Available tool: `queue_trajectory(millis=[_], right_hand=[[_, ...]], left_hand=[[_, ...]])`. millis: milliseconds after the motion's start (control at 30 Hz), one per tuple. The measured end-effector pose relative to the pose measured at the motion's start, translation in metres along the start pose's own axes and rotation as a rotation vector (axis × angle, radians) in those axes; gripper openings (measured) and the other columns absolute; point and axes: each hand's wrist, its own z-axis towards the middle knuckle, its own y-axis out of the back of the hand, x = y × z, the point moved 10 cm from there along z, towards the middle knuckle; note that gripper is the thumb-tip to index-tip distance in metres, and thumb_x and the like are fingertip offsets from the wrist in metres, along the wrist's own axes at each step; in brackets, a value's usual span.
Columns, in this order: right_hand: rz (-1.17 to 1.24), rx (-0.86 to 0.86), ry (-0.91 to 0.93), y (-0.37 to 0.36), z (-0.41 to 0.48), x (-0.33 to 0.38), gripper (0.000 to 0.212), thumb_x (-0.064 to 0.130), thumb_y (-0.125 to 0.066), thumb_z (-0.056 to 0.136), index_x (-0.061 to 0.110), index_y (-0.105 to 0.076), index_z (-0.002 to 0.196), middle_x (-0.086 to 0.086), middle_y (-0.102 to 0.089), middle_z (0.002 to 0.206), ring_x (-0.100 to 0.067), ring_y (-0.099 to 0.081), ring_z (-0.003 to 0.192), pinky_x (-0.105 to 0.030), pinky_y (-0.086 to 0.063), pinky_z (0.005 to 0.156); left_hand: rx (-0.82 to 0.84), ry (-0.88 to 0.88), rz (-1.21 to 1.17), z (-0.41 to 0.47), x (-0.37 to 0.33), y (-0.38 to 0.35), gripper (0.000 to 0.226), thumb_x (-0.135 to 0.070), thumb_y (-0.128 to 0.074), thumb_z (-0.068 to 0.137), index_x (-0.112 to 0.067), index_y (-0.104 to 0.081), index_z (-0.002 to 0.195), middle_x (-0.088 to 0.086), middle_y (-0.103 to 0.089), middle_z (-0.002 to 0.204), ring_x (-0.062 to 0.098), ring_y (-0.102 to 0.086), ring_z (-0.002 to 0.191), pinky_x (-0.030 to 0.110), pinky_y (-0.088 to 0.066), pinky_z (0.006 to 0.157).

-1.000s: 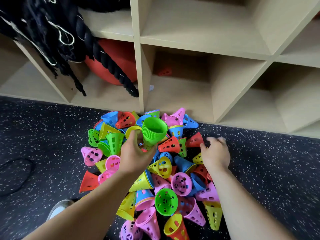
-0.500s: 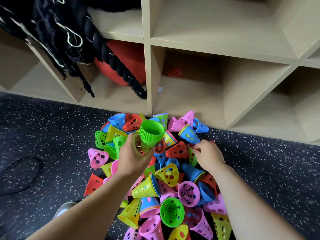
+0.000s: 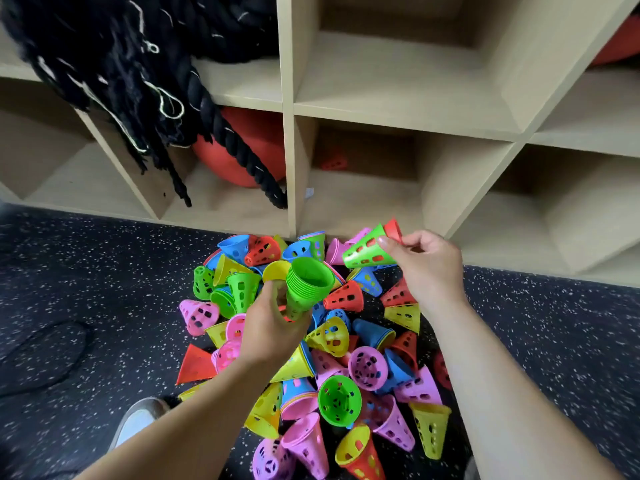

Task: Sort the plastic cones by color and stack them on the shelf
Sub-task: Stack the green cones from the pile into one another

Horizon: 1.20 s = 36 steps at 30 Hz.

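- Gripping what, the left hand (image 3: 273,327)?
- It is curling its fingers round the lower part of a green stack (image 3: 306,284) of nested cones. The stack is sticking up out of the fist, open mouth facing the camera.
- Right hand (image 3: 426,265)?
- It is pinching a green cone (image 3: 367,251) between thumb and fingertips, the other fingers loosely curled. The cone is lying sideways, pointing from the fingers toward the left hand. It is hanging just beyond the stack's rim, apart from it.
- Anything in it?
- A red cone (image 3: 393,230) is showing through its holes and poking out at the end nearest the fingers.
- Loose ones?
- The pile (image 3: 332,344) is lying on the speckled floor (image 3: 104,271) under both hands and forearms, with pink, yellow, blue, red and green mixed.
- Shelf?
- The shelf (image 3: 381,109) is standing beyond both hands. The bottom cubby ahead of them is holding a small red piece (image 3: 334,161) at the back, probably a cone.
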Motion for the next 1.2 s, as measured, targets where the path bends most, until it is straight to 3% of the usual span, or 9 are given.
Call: queue_trajectory(millis=[133,200,300,500,700,867,933,1033,1200], right_hand=[[0.033,0.129,0.082,-0.024,-0.022,0.041,0.032,0.030,-0.089,0.071,0.022,-0.061,0.061,0.009,-0.057,0.062,-0.003,-0.047,0.056,-0.020,-0.043,0.058],[-0.004,0.207,0.104,-0.042,-0.032,0.043,0.033,0.037,-0.090,0.067,0.023,-0.062,0.057,0.001,-0.064,0.067,-0.009,-0.051,0.061,-0.032,-0.050,0.070],[-0.013,0.264,0.173,-0.060,-0.041,0.041,0.036,0.044,-0.086,0.071,0.018,-0.063,0.060,0.005,-0.060,0.061,-0.008,-0.048,0.056,-0.038,-0.042,0.086],[0.071,0.007,0.157,-0.031,-0.029,0.042,0.035,0.035,-0.080,0.083,0.012,-0.064,0.061,0.010,-0.053,0.052,-0.004,-0.042,0.051,-0.021,-0.038,0.053],[0.080,-0.002,0.160,-0.042,-0.014,0.037,0.032,0.034,-0.078,0.085,0.015,-0.065,0.063,0.014,-0.061,0.054,0.001,-0.050,0.052,-0.014,-0.041,0.055],[0.076,0.130,0.146,-0.071,-0.008,0.031,0.030,0.034,-0.078,0.085,0.018,-0.065,0.064,0.011,-0.060,0.056,-0.005,-0.053,0.054,-0.025,-0.043,0.058],[0.013,0.242,0.194,-0.090,-0.011,0.032,0.023,0.034,-0.080,0.083,0.023,-0.069,0.066,0.000,-0.066,0.062,-0.022,-0.067,0.064,-0.034,-0.050,0.063],[-0.006,0.263,0.246,-0.097,-0.013,0.034,0.018,0.033,-0.082,0.081,0.024,-0.071,0.072,-0.011,-0.068,0.072,-0.041,-0.067,0.075,-0.044,-0.055,0.071],[-0.004,0.188,0.274,-0.087,-0.012,0.043,0.023,0.039,-0.082,0.080,0.020,-0.072,0.072,-0.002,-0.070,0.067,-0.016,-0.064,0.065,-0.036,-0.051,0.067]], left_hand=[[0.033,-0.017,-0.048,-0.010,-0.010,0.000,0.040,-0.026,-0.081,0.080,-0.036,-0.049,0.102,-0.022,-0.062,0.093,-0.009,-0.059,0.088,0.012,-0.049,0.068],[0.034,-0.042,-0.052,-0.013,-0.016,0.001,0.039,-0.028,-0.081,0.079,-0.034,-0.051,0.104,-0.020,-0.063,0.095,-0.006,-0.060,0.090,0.018,-0.053,0.072],[0.028,-0.062,-0.053,-0.011,-0.022,0.004,0.041,-0.028,-0.081,0.078,-0.033,-0.051,0.105,-0.020,-0.064,0.096,-0.002,-0.061,0.090,0.022,-0.054,0.074],[-0.023,-0.039,-0.064,-0.006,-0.016,0.022,0.040,-0.024,-0.081,0.078,-0.035,-0.050,0.101,-0.023,-0.060,0.087,-0.013,-0.056,0.087,0.005,-0.043,0.063],[-0.023,-0.032,-0.105,0.006,0.002,0.021,0.038,-0.022,-0.081,0.076,-0.029,-0.054,0.101,-0.018,-0.065,0.090,-0.004,-0.059,0.086,0.018,-0.051,0.068],[-0.041,-0.036,-0.117,0.020,0.008,0.021,0.039,-0.016,-0.078,0.073,-0.029,-0.052,0.099,-0.016,-0.064,0.086,-0.001,-0.059,0.082,0.013,-0.047,0.066],[-0.024,-0.041,-0.111,0.023,0.007,0.020,0.042,-0.016,-0.078,0.074,-0.031,-0.051,0.102,-0.018,-0.063,0.088,-0.003,-0.058,0.085,0.008,-0.044,0.066],[-0.014,-0.043,-0.106,0.028,0.007,0.020,0.043,-0.017,-0.078,0.077,-0.029,-0.052,0.109,-0.020,-0.062,0.092,-0.007,-0.057,0.090,0.004,-0.042,0.065],[-0.019,-0.031,-0.098,0.032,0.009,0.020,0.044,-0.016,-0.078,0.078,-0.026,-0.054,0.113,-0.020,-0.061,0.092,-0.006,-0.058,0.087,0.004,-0.042,0.065]])
